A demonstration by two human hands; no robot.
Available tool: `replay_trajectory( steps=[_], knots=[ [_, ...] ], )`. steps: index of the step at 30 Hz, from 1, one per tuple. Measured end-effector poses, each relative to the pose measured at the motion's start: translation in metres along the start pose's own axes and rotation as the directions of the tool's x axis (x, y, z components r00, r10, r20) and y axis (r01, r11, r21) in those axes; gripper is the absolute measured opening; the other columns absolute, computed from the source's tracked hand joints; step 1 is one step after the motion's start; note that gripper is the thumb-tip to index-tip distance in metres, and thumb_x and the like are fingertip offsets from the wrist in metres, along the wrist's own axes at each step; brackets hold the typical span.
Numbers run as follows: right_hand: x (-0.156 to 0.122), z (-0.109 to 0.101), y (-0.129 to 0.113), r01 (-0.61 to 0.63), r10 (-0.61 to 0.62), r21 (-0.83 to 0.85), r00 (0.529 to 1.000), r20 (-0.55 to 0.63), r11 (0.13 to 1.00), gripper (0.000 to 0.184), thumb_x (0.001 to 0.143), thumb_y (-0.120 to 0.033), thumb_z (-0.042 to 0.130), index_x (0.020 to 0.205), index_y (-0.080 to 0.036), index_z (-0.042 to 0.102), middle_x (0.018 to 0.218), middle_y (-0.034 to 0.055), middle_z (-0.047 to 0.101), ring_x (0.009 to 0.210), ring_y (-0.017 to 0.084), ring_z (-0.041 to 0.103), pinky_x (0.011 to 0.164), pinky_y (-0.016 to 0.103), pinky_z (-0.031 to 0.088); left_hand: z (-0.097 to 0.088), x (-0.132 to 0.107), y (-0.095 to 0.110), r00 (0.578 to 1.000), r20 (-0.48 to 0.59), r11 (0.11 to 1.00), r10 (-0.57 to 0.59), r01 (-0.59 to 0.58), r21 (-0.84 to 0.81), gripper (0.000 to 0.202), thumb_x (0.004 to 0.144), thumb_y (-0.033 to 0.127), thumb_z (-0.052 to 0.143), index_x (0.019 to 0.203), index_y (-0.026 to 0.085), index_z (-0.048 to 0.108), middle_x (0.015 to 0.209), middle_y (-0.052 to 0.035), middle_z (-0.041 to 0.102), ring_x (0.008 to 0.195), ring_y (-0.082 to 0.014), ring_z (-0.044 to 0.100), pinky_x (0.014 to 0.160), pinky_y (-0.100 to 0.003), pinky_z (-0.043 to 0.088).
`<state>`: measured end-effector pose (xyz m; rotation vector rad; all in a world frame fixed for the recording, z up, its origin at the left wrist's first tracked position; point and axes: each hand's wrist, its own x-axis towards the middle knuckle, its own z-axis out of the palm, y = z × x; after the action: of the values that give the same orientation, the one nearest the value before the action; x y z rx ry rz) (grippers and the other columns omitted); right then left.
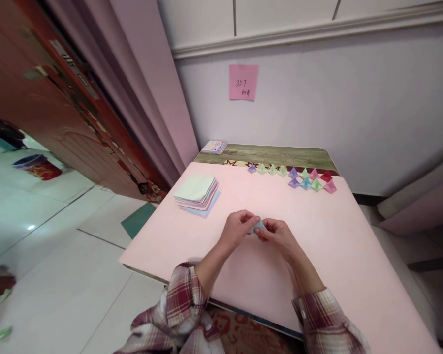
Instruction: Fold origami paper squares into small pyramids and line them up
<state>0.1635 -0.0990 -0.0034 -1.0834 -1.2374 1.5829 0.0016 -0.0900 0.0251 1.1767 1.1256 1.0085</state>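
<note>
Between both hands is a small folded piece of light blue paper [257, 226], held just above the pink table covering. My left hand [240, 223] pinches it from the left, and my right hand [276, 233] pinches it from the right. The fingers cover much of the paper, so its exact folded shape is hidden. To the left of the hands lies a stack of coloured paper squares [196, 191], pale green on top. Beyond the hands, several folded paper pieces stand in rows, among them a purple one [294, 182] and a pink one [330, 186].
A pink sheet [192, 241] covers most of the table. At its far left corner sits a small pack [214, 147]. A pink note [243, 82] with handwriting is stuck to the wall. A red door [107, 128] and a bin [39, 167] are at the left.
</note>
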Motion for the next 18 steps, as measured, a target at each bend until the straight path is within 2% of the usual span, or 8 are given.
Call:
replay_trajectory(
  steps=[4, 7, 10, 14, 18],
  knots=[
    [0.0013, -0.0024, -0.0011, 0.000, 0.012, 0.078, 0.988, -0.154, 0.997, 0.031, 0.067, -0.049, 0.078, 0.076, -0.020, 0.071, 0.066, 0.0005, 0.065, 0.061, 0.015, 0.056, 0.062, 0.030, 0.045, -0.0026, -0.0020, 0.0000, 0.988, 0.044, 0.974, -0.150, 0.155, -0.163, 0.038, 0.062, 0.041, 0.080, 0.082, 0.013, 0.065, 0.075, -0.0059, 0.068, 0.067, -0.0164, 0.063, 0.059, -0.030, 0.053],
    [0.0017, -0.0032, -0.0022, 0.011, 0.012, 0.122, 0.983, -0.186, 0.992, 0.032, 0.066, -0.049, 0.078, 0.076, -0.020, 0.072, 0.069, 0.0014, 0.066, 0.064, 0.016, 0.058, 0.066, 0.032, 0.048, -0.0019, -0.0026, -0.0011, 0.981, 0.055, 0.963, -0.185, 0.192, -0.191, 0.038, 0.059, 0.039, 0.083, 0.079, 0.012, 0.065, 0.073, -0.0077, 0.069, 0.065, -0.0171, 0.064, 0.059, -0.030, 0.054],
    [0.0018, -0.0027, -0.0023, 0.035, -0.019, 0.102, 0.987, -0.161, 0.994, 0.030, 0.067, -0.048, 0.078, 0.075, -0.020, 0.071, 0.071, 0.0015, 0.067, 0.068, 0.017, 0.059, 0.068, 0.031, 0.047, 0.0000, -0.0027, -0.0017, 0.985, 0.018, 0.969, -0.169, 0.169, -0.177, 0.034, 0.063, 0.040, 0.080, 0.076, 0.012, 0.064, 0.069, -0.0071, 0.068, 0.062, -0.0165, 0.064, 0.057, -0.030, 0.053],
    [0.0036, -0.0028, 0.0016, 0.076, -0.069, 0.032, 0.984, -0.163, 0.997, 0.032, 0.066, -0.048, 0.079, 0.078, -0.019, 0.071, 0.070, 0.0020, 0.067, 0.065, 0.016, 0.057, 0.061, 0.029, 0.045, -0.0003, -0.0030, -0.0025, 0.994, -0.030, 0.994, -0.108, 0.108, -0.011, 0.024, 0.068, 0.034, 0.074, 0.070, 0.014, 0.062, 0.061, -0.0035, 0.064, 0.054, -0.0131, 0.059, 0.053, -0.026, 0.051],
    [0.0056, -0.0039, 0.0056, 0.040, -0.037, 0.014, 0.981, -0.192, 0.999, 0.035, 0.066, -0.050, 0.077, 0.079, -0.018, 0.072, 0.069, 0.0028, 0.067, 0.062, 0.017, 0.058, 0.058, 0.029, 0.046, -0.0001, -0.0041, -0.0032, 0.998, -0.056, 0.993, -0.035, 0.041, 0.112, 0.020, 0.070, 0.033, 0.071, 0.068, 0.015, 0.062, 0.059, -0.0010, 0.061, 0.053, -0.0116, 0.056, 0.048, -0.023, 0.048]
  ],
)
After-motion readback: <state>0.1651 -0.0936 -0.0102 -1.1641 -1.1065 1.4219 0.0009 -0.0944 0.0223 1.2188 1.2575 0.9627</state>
